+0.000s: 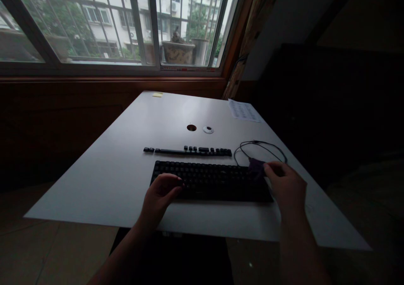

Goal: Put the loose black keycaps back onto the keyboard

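Observation:
A black keyboard (pixel 217 179) lies on the white table. Over its left end is my left hand (pixel 160 194), fingers curled and the thumb tip close to the fingertips; whatever it may pinch there is too dark to make out. My right hand (pixel 285 182) pinches a dark purple cloth (pixel 256 167) at the keyboard's right end. Behind the keyboard sits a row of loose black keycaps (pixel 221 152), with a long black bar-shaped key (pixel 170 151) among them.
A black cable (pixel 268 142) loops behind my right hand. Farther back on the white table (pixel 126 150) are a round hole (pixel 191 128), a white ring-shaped cover (pixel 208 129), a printed paper (pixel 243 110) and a yellow note (pixel 157 94). A barred window stands beyond.

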Motion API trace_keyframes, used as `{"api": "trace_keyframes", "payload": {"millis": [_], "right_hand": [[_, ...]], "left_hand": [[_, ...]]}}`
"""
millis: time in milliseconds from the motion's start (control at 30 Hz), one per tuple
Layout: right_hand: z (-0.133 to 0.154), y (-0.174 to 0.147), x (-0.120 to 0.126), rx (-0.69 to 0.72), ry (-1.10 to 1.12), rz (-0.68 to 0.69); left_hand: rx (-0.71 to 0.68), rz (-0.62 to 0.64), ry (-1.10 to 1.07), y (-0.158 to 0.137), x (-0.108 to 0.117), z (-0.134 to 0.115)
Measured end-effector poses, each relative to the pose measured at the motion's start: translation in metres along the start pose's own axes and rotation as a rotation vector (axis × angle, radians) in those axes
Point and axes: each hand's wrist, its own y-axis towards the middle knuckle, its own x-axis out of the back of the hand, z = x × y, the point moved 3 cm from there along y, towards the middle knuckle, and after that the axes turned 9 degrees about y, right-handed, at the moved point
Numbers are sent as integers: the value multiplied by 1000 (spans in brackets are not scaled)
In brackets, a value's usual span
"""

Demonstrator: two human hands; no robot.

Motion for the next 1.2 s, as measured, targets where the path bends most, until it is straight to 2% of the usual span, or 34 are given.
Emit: {"api": "trace_keyframes", "payload": {"millis": [100, 233, 367, 467, 600, 767, 867, 1000, 1100, 1200], "right_hand": [[-4, -1, -7, 47, 7, 76], [-25, -1, -24, 101, -40, 206], [-40, -5, -35, 138, -76, 253], [-34, -8, -36, 148, -97, 265], [-10, -12, -29, 154, -91, 230], [34, -31, -17, 149, 84, 217], [59, -52, -18, 6, 239, 286], [94, -90, -34, -153, 488, 454], [116, -114, -50, -214, 658, 545], [130, -128, -63, -234, 728, 615]], "left_hand": [[-3, 13, -8, 0, -4, 1], [-19, 39, -13, -1, -6, 1], [-45, 30, 25, -1, -6, 0], [-68, 36, 47, -1, -6, -1], [-105, 37, 81, -1, -5, -3], [-144, 49, 175, -2, -10, -3], [-202, 96, 229, -4, -16, -1], [-320, 125, 363, -4, -25, -3], [-373, 135, 410, -3, -28, -8], [-366, 152, 407, -3, -28, -7]]}}
